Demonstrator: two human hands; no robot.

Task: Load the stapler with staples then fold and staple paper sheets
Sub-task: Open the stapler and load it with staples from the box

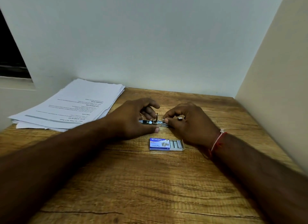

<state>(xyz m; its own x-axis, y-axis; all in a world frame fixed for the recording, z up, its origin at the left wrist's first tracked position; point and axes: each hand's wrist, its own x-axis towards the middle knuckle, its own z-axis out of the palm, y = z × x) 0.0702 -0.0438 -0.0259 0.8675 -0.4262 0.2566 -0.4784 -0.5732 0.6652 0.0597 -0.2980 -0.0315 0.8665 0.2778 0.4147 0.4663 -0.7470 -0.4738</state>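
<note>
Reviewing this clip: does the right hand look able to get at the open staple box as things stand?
Probably yes. The staple box lies just nearer than the right hand, its tray slid open toward that side, with nothing between. That hand pinches at the stapler now, so it must let go first.
</note>
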